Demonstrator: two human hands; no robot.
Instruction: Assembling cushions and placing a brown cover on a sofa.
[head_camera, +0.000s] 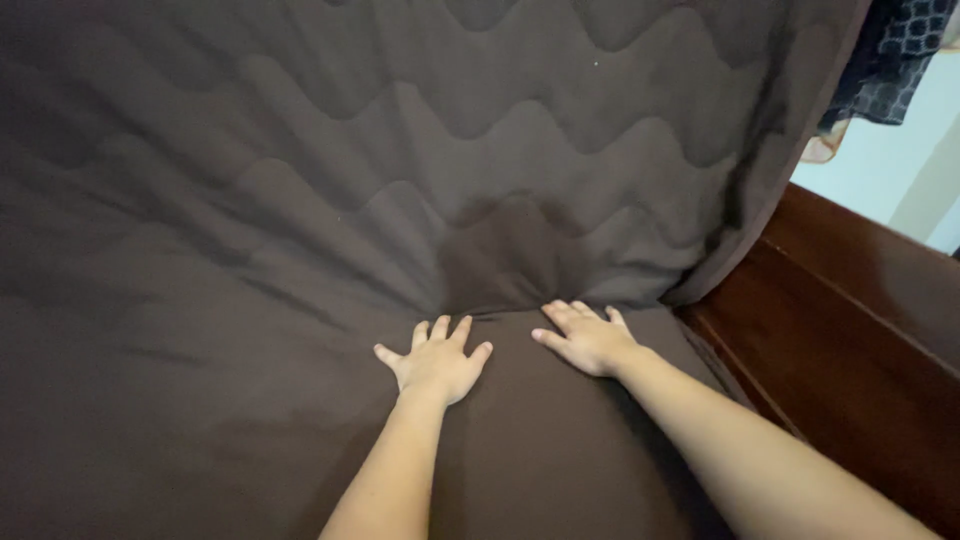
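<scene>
A dark brown quilted bed cover (420, 160) with wavy stitched lines fills most of the view. My left hand (437, 361) lies flat on it, palm down, fingers spread. My right hand (588, 338) presses flat beside it, fingers pointing left toward a crease where the quilted layer meets the smoother brown fabric (540, 450) under my arms. Neither hand holds anything.
A dark red-brown wooden bed frame (850, 330) runs along the right side. Above it hangs a dark patterned cloth (895, 60) against a pale wall (880, 160).
</scene>
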